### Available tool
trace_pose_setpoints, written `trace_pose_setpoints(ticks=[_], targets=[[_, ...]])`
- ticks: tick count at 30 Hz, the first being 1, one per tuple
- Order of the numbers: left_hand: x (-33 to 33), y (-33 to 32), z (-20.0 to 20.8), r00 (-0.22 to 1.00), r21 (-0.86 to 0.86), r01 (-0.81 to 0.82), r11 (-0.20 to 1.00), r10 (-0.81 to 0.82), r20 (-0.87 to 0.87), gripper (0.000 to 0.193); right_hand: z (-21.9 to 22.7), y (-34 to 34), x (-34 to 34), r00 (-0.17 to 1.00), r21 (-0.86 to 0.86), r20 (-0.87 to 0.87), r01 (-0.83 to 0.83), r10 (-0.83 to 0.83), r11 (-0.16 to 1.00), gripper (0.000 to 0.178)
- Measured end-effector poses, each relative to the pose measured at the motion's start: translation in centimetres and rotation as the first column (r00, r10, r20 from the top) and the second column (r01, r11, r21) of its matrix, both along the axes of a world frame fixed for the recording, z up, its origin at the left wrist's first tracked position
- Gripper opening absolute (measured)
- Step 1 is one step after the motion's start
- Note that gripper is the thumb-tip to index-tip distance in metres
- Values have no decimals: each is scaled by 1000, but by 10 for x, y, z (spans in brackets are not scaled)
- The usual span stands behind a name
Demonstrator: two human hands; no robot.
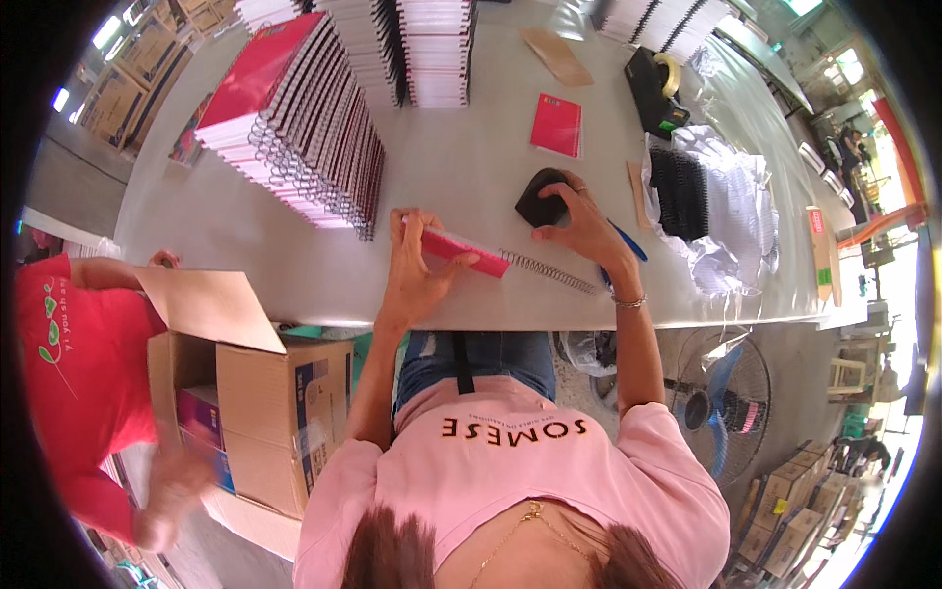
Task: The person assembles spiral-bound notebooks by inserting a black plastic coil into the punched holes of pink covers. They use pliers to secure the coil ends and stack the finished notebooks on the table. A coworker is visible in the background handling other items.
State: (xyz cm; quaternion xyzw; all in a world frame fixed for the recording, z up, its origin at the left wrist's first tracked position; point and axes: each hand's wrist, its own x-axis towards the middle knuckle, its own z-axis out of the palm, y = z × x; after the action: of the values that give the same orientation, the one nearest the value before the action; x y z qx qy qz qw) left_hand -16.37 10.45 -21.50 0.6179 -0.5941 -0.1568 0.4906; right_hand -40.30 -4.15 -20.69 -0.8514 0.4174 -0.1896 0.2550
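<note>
My left hand [404, 280] is closed around a small red notebook [471, 253], held tilted just above the table near its front edge. From the notebook's right end a loose metal spiral coil [554, 274] stretches out to the right. A dark, block-like object [540, 200] stands farther back, with the fingers and thumb of my right hand [587, 228] curled around it. What exactly it is does not show. Beside my right wrist lies a blue tool [628, 240], partly hidden by the hand. Another red notebook [557, 125] lies flat beyond the dark object.
Tall stacks of spiral notebooks [304, 128] stand at the back left. A black tape dispenser [655, 93] and black coils [679, 194] on crumpled white plastic lie right. An open carton [260, 422] and a person in red [83, 363] are at left, a fan [702, 407] at right.
</note>
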Motion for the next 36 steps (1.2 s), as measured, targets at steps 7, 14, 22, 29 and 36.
trace_pose_setpoints(ticks=[7,14,22,29,36], targets=[[-6,-4,-13,995,-75,-29,997,22,-100,66,-13,7,-4,962,205,272,-34,-24,978,45],[-3,-4,-19,997,-94,-22,995,15,-76,68,3,27,-17,573,540,815,-699,-85,468,38],[-3,-2,-21,995,-79,18,997,-26,-100,69,27,34,-8,932,532,358,-249,52,809,47],[-5,-3,-22,986,-67,67,996,-76,-150,76,3,38,-3,999,67,54,5,-8,998,55],[-7,-4,-34,965,-12,52,999,-53,-256,99,0,32,-12,996,101,44,-80,76,992,60]])
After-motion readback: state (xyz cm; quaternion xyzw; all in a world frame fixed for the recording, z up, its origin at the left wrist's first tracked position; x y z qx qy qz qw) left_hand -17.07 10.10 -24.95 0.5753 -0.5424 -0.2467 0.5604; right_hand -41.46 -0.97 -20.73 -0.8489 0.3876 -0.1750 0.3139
